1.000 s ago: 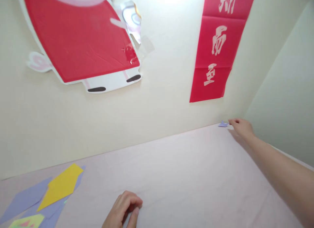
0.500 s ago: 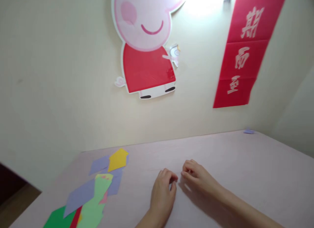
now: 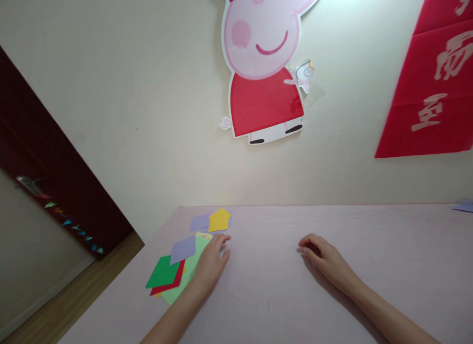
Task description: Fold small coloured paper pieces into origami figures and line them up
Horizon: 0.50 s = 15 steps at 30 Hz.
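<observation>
My left hand (image 3: 213, 259) is over the right edge of a light green sheet of paper (image 3: 200, 244), its thumb and fingers apart and nothing visible between them. Just beyond its fingertips lies a yellow house-shaped piece of paper (image 3: 219, 220) on purple paper (image 3: 199, 222). Beside the hand, another purple piece (image 3: 184, 250) overlaps a green square (image 3: 162, 272) and a red piece (image 3: 168, 286). My right hand (image 3: 325, 258) rests farther right on the table, loosely curled, with a small gap between thumb and fingers and no object seen in it.
The pale pink table (image 3: 273, 294) meets a wall carrying a pink pig cutout (image 3: 266, 105) and a red banner (image 3: 424, 102). A small purple paper (image 3: 463, 206) lies at the far right edge. A dark red door (image 3: 55, 152) stands at left.
My left hand has moved left, away from my right hand, to the pile of coloured paper. The hands were close together before. The view has turned left.
</observation>
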{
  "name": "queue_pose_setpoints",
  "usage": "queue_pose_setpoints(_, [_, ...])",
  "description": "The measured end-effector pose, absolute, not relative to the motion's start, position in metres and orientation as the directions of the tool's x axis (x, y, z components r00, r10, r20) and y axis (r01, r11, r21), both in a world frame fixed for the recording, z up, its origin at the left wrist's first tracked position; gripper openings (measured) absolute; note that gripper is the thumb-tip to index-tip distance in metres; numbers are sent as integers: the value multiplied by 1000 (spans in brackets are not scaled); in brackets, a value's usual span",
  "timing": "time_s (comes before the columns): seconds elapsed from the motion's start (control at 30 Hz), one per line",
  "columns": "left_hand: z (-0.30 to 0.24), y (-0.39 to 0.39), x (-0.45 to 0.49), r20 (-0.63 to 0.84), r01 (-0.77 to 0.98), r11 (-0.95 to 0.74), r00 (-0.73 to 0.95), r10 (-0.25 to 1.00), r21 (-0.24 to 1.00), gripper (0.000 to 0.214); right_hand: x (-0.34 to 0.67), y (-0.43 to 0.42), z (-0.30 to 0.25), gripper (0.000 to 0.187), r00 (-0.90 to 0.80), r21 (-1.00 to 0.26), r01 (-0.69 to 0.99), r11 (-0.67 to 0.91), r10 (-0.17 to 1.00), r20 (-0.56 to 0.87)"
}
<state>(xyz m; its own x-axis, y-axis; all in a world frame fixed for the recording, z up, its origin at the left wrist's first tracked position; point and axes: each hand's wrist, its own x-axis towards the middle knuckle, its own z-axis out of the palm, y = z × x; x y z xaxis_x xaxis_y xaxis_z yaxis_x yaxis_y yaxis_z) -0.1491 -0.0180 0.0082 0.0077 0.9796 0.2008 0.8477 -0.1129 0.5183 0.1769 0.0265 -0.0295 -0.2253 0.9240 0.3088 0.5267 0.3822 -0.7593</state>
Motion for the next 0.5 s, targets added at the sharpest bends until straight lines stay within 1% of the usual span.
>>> queue_pose_setpoints(0.13, [15,-42,-228,130,927,129,-185,974,353,53,177,28,-32,15,-230,-772,499,395,919,321])
queue_pose_setpoints(0.23, [15,-58,-258,75,940,243,-267,961,238,59,177,29,-33,14,-228,-776,483,405,914,335])
queue_pose_setpoints(0.33, [10,-62,-268,39,949,270,-280,959,163,57,177,29,-33,13,-222,-776,482,406,914,340])
queue_pose_setpoints(0.5, [5,-57,-269,68,970,234,-238,969,71,47,176,28,-33,13,-220,-769,495,404,915,339])
